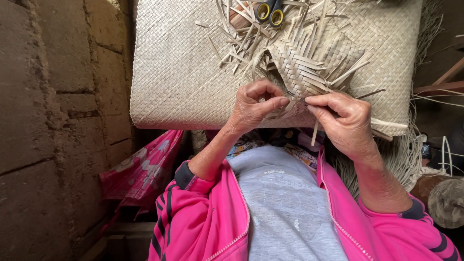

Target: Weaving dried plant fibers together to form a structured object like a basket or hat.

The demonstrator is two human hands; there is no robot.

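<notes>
A small half-woven piece (309,67) of pale palm strips is held at the centre of the frame, lying on a large finished mat (179,72) that fills the upper middle. Loose strip ends stick out from the piece in all directions.

The left hand (253,106) is curled at the lower edge of the piece, its fingers (270,89) bent over and its thumb pressed forward, pinching a strip at the weave's edge. The right hand (345,121) is just beside it, fingers (321,100) clenched on a thin strip (315,133) that hangs down below them. The two thumbs nearly meet; whether they touch cannot be told.

Scissors (269,12) with yellow-lined handles lie at the top centre of the frame, partly buried under loose strips, well apart from the hands.

A rough block wall (53,121) fills the left side. A pink flowered cloth (145,169) is seen at lower left, below the mat. Pink jacket sleeves (193,217) and a grey shirt (285,203) occupy the bottom. A bundle of dry strips (406,154) hangs at the right.
</notes>
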